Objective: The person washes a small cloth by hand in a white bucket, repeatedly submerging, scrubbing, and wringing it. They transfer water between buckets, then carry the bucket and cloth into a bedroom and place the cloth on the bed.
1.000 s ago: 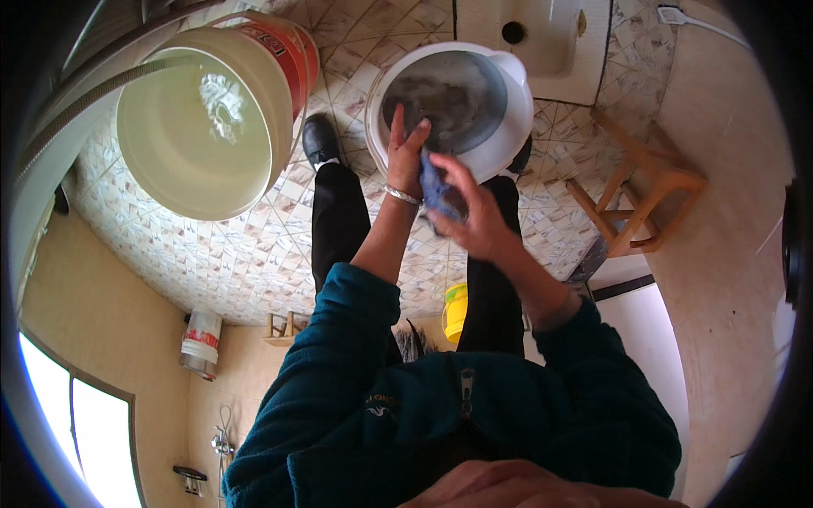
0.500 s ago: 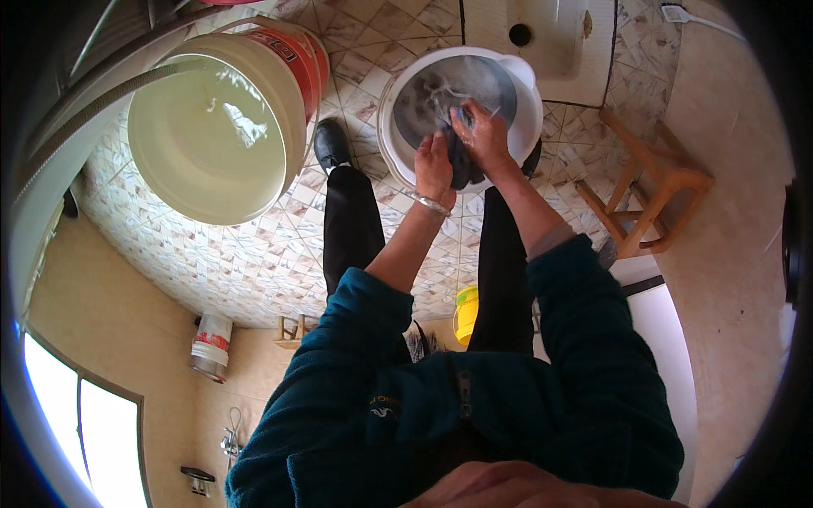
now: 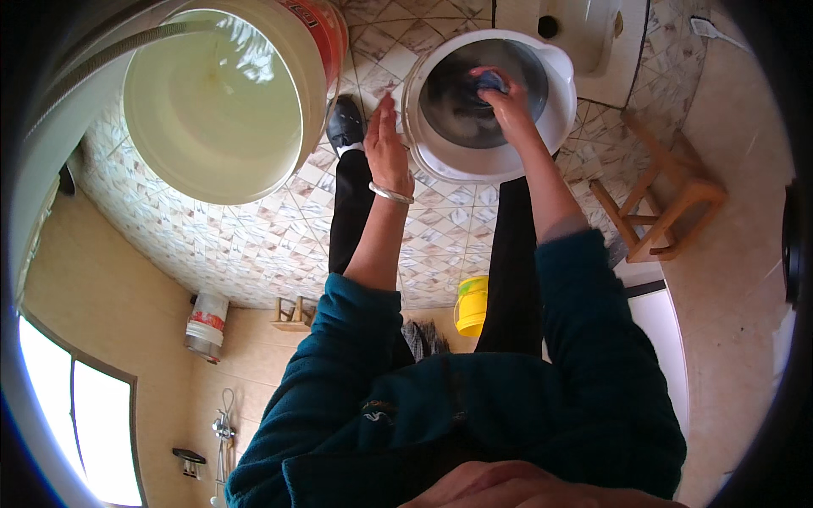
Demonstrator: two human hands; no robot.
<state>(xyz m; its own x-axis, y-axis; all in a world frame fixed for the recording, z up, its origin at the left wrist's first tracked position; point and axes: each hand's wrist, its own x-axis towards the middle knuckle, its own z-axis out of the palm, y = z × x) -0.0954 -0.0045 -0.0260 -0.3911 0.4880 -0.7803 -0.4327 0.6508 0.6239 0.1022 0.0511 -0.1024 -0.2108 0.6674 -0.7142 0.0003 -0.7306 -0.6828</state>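
A white plastic basin [image 3: 562, 102] filled with cloudy grey water stands on the tiled floor in front of me. My right hand [image 3: 511, 108] reaches into it from the right, fingers closed round a bunched dark grey-blue cloth [image 3: 491, 82]. Part of that cloth is hidden by the hand, and the rest sinks into the murky water. Outside the basin's left side my left hand [image 3: 389, 152] hovers with fingers stretched out, holding nothing. A silver bangle [image 3: 390, 193] circles its wrist.
At the left stands a large cream bucket [image 3: 298, 127] of water, a hose [image 3: 127, 44] running into it. A squat toilet pan [image 3: 584, 72] lies beyond the basin, a wooden stool [image 3: 686, 190] to the right. A yellow bucket [image 3: 473, 306] sits behind my legs.
My left hand has let go of the cloth and moved left, out of the basin. My right hand keeps hold of the cloth above the water. The whole view has shifted slightly.
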